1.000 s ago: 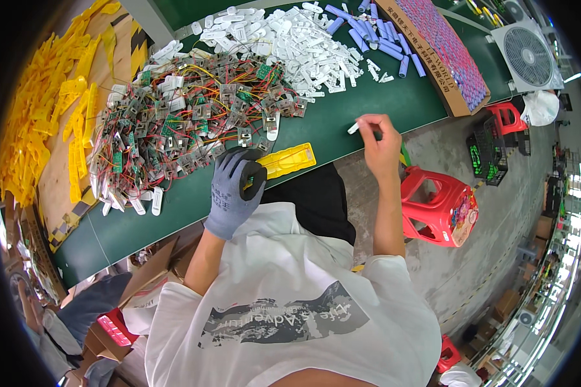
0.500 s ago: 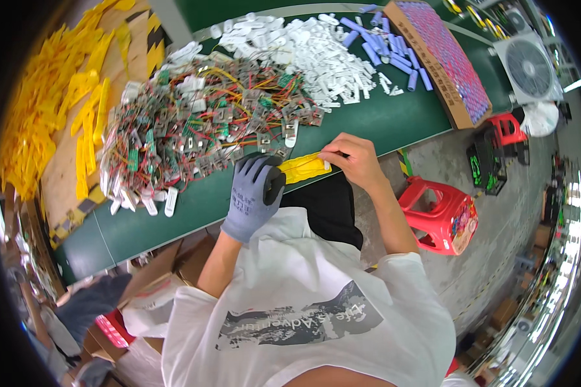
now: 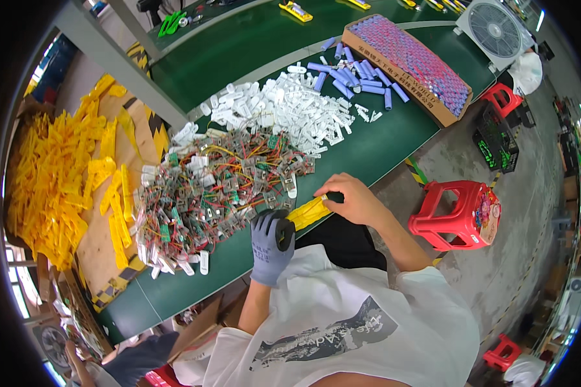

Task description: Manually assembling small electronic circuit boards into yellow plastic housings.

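I have the yellow shell (image 3: 310,215) in view between both hands, by the front edge of the green bench (image 3: 368,149). The gloved left hand (image 3: 272,244) curls its fingers around the shell's left end, hiding that end from me. The bare right hand (image 3: 351,200) bunches its fingertips at the other end; I can't tell whether they pinch the shell or something small on it. The wired circuit boards (image 3: 216,193) overlap too thickly for me to separate.

A narrow, elongated yellow casing (image 3: 308,215), its ends partly hidden, runs along the near edge of the green bench (image 3: 381,138).
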The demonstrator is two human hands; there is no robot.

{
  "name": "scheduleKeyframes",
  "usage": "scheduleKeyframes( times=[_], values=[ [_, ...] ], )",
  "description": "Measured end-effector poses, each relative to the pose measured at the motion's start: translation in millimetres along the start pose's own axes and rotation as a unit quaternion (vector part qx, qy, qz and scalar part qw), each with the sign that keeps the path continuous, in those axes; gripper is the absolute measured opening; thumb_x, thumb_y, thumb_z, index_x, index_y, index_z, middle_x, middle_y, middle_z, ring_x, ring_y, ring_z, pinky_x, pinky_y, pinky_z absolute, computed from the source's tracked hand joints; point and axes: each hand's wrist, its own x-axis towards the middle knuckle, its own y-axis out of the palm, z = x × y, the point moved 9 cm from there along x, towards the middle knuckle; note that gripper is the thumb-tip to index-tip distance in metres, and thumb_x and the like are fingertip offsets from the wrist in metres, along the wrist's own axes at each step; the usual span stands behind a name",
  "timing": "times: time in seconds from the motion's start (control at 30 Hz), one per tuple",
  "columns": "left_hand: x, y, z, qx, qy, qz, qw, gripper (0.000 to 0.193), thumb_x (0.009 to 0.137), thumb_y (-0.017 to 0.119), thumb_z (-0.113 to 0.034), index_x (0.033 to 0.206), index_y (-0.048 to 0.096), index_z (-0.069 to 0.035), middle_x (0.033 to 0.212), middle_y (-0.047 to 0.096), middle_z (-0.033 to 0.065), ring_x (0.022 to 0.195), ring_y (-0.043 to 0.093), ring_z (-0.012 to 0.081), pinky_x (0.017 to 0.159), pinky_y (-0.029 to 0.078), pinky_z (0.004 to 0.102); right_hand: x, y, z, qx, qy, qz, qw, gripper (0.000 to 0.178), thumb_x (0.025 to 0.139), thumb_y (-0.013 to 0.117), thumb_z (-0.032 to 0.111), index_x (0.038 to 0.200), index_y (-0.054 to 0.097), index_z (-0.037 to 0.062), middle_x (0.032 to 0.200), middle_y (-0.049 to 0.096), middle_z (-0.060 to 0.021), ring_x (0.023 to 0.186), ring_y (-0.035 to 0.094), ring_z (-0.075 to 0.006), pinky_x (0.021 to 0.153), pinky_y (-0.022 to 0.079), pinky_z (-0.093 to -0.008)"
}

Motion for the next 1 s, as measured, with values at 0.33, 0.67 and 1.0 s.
scheduleKeyframes(
  times=[0.33, 0.67, 1.0],
  values=[
    [4.8, -2.9, -6.6, 0.020, 0.023, -0.011, 0.999, 0.023, 0.071, 0.067, -0.003, 0.090, 0.055, -0.008, 0.101, 0.061, 0.0107, 0.095, 0.055, 0.0326, 0.086, 0.039, 0.0442, -28.2, -80.8, 126.3, 0.066, -0.203, -0.252, 0.944, 0.016, 0.080, 0.061, 0.005, 0.096, 0.066, 0.0048, 0.094, 0.065, -0.0074, 0.079, 0.060, -0.0227, 0.064, 0.047, -0.0311],
    [2.3, -1.9, 1.3, 0.000, -0.036, 0.000, 0.999, 0.020, 0.072, 0.066, -0.001, 0.089, 0.057, -0.006, 0.102, 0.061, 0.0127, 0.097, 0.054, 0.0353, 0.088, 0.040, 0.0443, -99.9, -144.2, 237.9, 0.652, -0.340, -0.441, 0.515, 0.034, 0.071, 0.072, -0.006, 0.052, 0.057, 0.0169, 0.055, 0.060, 0.0067, 0.057, 0.055, 0.0025, 0.056, 0.038, -0.0106],
    [1.4, -5.0, 3.6, -0.010, -0.038, 0.007, 0.999, 0.022, 0.071, 0.067, 0.001, 0.089, 0.058, -0.006, 0.103, 0.062, 0.0119, 0.099, 0.055, 0.0348, 0.091, 0.041, 0.0444, -90.5, -153.6, 229.1, 0.559, -0.419, -0.279, 0.659, 0.010, 0.083, 0.068, 0.007, 0.079, 0.069, 0.0166, 0.078, 0.067, 0.0071, 0.075, 0.060, -0.0051, 0.066, 0.045, -0.0161]
  ],
)
